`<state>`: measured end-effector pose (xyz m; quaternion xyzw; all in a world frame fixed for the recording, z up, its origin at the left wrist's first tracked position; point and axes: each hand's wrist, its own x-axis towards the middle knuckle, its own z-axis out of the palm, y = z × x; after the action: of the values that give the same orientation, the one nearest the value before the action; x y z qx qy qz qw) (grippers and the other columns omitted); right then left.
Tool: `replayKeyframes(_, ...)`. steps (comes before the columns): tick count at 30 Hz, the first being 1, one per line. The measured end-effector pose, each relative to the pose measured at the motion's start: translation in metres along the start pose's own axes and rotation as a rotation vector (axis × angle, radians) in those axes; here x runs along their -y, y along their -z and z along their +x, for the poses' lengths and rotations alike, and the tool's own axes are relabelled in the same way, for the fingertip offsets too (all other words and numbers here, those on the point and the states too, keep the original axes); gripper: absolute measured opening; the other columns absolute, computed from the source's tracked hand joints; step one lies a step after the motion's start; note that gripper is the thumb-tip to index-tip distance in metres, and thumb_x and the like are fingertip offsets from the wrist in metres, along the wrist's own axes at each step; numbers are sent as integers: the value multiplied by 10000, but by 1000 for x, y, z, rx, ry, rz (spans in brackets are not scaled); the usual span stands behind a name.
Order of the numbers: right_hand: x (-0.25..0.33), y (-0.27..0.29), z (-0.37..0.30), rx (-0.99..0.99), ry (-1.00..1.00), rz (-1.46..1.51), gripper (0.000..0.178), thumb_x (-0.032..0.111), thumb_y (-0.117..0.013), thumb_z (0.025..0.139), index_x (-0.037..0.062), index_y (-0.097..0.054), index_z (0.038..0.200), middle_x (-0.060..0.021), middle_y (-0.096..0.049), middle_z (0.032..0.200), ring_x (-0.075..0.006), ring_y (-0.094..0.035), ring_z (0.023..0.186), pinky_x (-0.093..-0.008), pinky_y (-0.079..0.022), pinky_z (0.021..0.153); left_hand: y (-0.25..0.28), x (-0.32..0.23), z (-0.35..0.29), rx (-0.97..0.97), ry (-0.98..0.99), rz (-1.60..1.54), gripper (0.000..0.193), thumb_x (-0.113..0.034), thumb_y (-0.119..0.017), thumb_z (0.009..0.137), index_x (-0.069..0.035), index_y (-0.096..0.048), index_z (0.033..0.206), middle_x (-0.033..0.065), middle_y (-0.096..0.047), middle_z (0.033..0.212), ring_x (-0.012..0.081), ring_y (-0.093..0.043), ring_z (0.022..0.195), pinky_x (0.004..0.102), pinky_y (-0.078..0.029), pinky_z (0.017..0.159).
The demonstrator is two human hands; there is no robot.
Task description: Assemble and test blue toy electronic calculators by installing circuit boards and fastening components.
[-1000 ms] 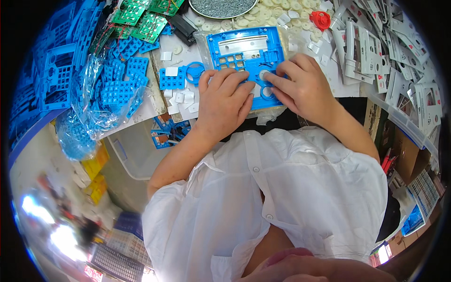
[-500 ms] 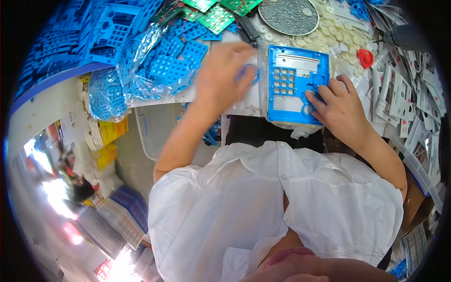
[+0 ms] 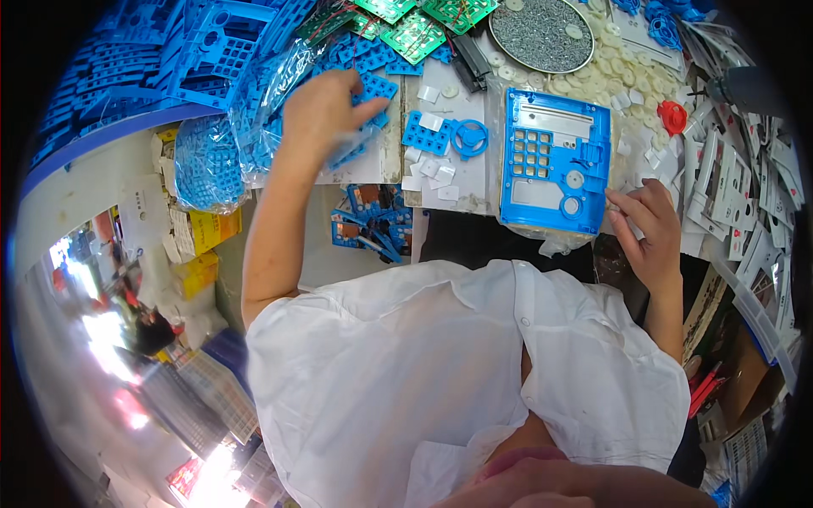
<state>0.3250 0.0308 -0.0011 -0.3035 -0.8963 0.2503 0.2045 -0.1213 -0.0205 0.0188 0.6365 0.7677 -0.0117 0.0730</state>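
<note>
A blue plastic housing point(image 3: 555, 161), with a grid of square holes and round openings, lies on a plastic-wrapped pad before me. A whitish disc point(image 3: 575, 179) sits in one of its round openings. Close by its right edge, my right hand point(image 3: 650, 230) has thumb and forefinger pinched; a small pale bit seems to be between them, too small to name. My left hand point(image 3: 320, 118) hovers over a clear bag of blue keypad pieces point(image 3: 279, 118), thumb spread from the fingers, nothing visible in it. Between them lie a blue keypad piece point(image 3: 425, 135) and a blue ring-shaped part point(image 3: 469, 138).
White tabs point(image 3: 438, 172) lie near the table edge. Behind are green circuit boards point(image 3: 415, 35), a round tray of small metal parts point(image 3: 542, 35) and many cream discs point(image 3: 610, 63). Blue housings point(image 3: 222, 51) pile up at left, white printed parts point(image 3: 728, 178) at right, beside a red ring point(image 3: 673, 117).
My left hand has swung left, from beside the housing to the keypad bag, uncovering the blue ring part. My right hand has drawn off the housing's face to its right edge.
</note>
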Motion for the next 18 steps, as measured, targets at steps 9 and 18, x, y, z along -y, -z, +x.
replayKeyframes(9,10,4,5,-27,82,5,270,75,-779,813,52,-741,1080,-88,-589,827,-317,-551,823,-442,-461,865,-29,5,2,-268,-100,-56,267,-283,-713,910,-19,-722,952,133,-703,943,311,-697,826,419,-550,727)
replayKeyframes(18,19,-1,35,-7,-13,399,241,78,-734,884,25,-742,1120,-78,-632,839,-189,-599,754,-298,-484,696,9,-33,-18,-19,119,-1759,224,-132,-517,1031,12,-630,1161,107,-726,1079,200,-729,955,402,-626,852)
